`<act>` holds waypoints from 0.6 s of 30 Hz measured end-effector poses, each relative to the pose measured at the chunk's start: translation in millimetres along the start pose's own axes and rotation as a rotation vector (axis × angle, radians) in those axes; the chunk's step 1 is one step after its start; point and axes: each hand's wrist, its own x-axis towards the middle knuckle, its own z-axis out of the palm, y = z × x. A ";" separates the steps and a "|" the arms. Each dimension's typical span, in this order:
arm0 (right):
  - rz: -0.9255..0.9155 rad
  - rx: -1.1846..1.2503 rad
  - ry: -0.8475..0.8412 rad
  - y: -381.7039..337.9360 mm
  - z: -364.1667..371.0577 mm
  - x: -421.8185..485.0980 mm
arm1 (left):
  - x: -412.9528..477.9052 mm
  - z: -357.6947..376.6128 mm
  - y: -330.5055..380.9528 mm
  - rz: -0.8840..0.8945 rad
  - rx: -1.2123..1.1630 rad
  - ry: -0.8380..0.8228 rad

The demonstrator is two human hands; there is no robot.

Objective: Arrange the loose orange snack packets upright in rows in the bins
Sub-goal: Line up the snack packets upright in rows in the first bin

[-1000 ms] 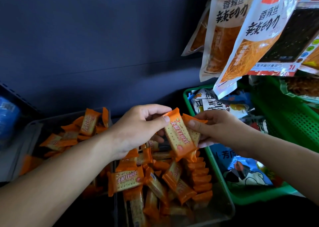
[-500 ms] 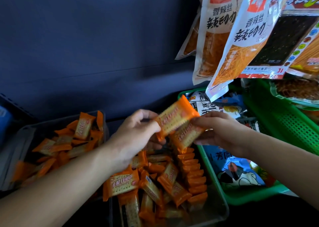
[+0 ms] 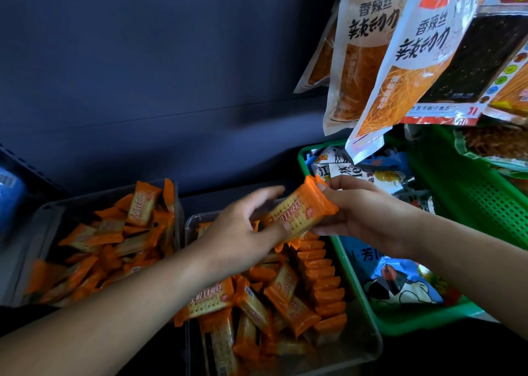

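An orange cracker packet (image 3: pixel 300 212) is held level above the middle clear bin (image 3: pixel 374 347). My right hand (image 3: pixel 368 218) pinches its right end, thumb on top. My left hand (image 3: pixel 243 232) presses a thumb on its lower left edge, fingers spread behind it. Whether a second packet lies under it I cannot tell. A row of upright orange packets (image 3: pixel 320 275) runs along the bin's right side. Loose orange packets (image 3: pixel 257 304) lie jumbled in the rest of it. The left clear bin (image 3: pixel 43 218) holds a pile of loose packets (image 3: pixel 128 232).
A green basket (image 3: pixel 357 295) of blue and white snack bags stands right against the middle bin. Large hanging snack bags (image 3: pixel 371 61) dangle over the basket's far end. A dark blue wall rises behind the bins. A blue object (image 3: pixel 8 198) sits at the far left.
The packet in my left hand swung from upright to level and moved right onto the one in my right hand. My right hand now grips its right end.
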 end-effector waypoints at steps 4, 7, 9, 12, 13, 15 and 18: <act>-0.031 -0.049 -0.076 -4.7 3.1 -4.6 | 0.2 2.7 0.9 0.126 -0.018 -0.079; -0.119 -0.182 -0.056 0.8 5.8 -6.6 | -0.4 5.8 -3.1 0.190 -0.029 -0.073; -0.154 -0.275 -0.008 5.8 7.2 -4.9 | 0.8 7.2 -4.8 0.214 -0.065 -0.095; -0.164 -0.437 0.063 5.9 4.1 -4.6 | 5.9 4.3 -14.3 0.204 0.123 -0.178; -0.177 -0.547 0.095 4.1 0.5 -5.0 | 9.9 1.4 -20.5 0.183 0.305 -0.206; -0.197 -0.698 0.148 3.1 -6.0 -4.0 | 20.7 -1.4 -40.3 0.115 0.724 -0.256; -0.192 -0.696 0.165 7.4 -13.6 -0.1 | 41.9 12.1 -66.6 0.101 0.849 -0.405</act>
